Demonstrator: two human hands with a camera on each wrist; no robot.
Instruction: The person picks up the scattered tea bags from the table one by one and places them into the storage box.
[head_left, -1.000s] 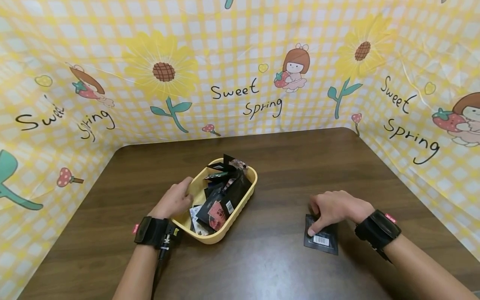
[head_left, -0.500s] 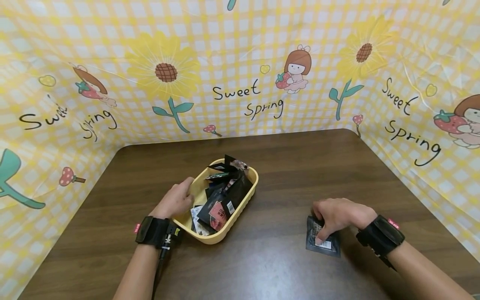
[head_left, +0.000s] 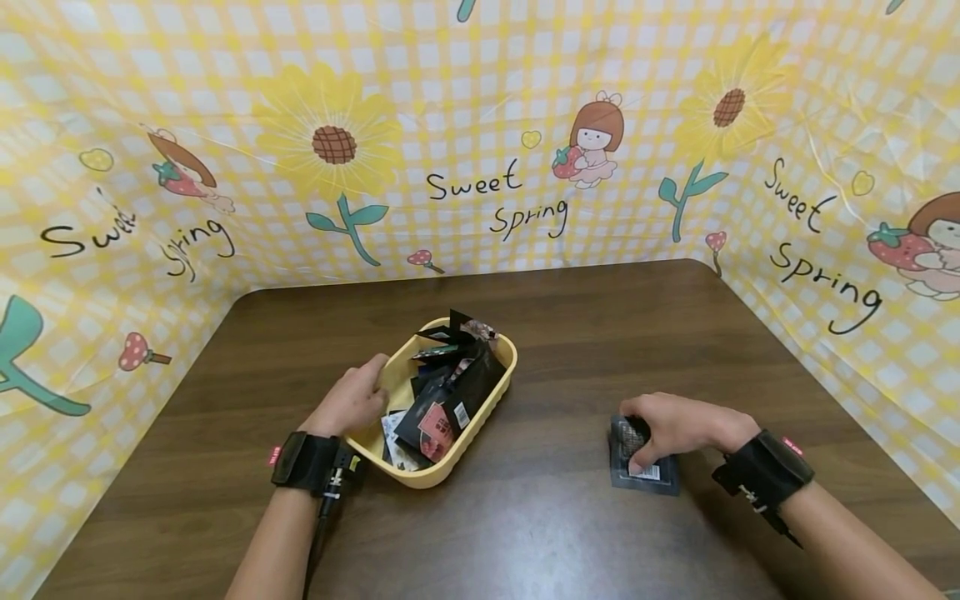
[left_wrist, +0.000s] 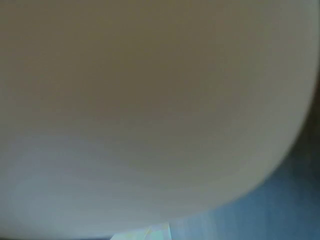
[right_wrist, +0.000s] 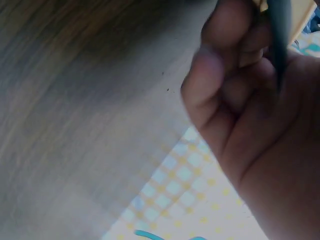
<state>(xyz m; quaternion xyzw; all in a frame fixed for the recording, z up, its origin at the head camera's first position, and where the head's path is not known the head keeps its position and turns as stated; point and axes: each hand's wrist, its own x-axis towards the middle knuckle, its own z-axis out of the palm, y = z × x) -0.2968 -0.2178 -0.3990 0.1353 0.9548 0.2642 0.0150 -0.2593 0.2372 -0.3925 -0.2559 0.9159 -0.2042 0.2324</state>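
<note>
My left hand (head_left: 351,404) grips the near left rim of a yellow basket (head_left: 486,421), with the fingers over the edge. Inside lie several flat packets (head_left: 420,412), mostly black; one bears a red label and another is whitish. On the right, my right hand (head_left: 686,423) pinches a small black packet (head_left: 628,450) with a white barcode, the thumb on its face. The right wrist view catches this packet (right_wrist: 280,37) edge-on, against curled fingers. A blurred pale surface fills most of the left wrist view, too close to identify.
A brown wooden table (head_left: 555,533) lies under everything. Yellow checked cloth (head_left: 465,108) with flowers and lettering stands around its back and sides. A black band (head_left: 763,473) circles the right wrist; a band (head_left: 306,462) with a cable is on the left.
The right thumb has slid over the packet's face. In the last half second the right hand and packet shifted slightly away from me, perhaps upward. The left hand and basket keep their place.
</note>
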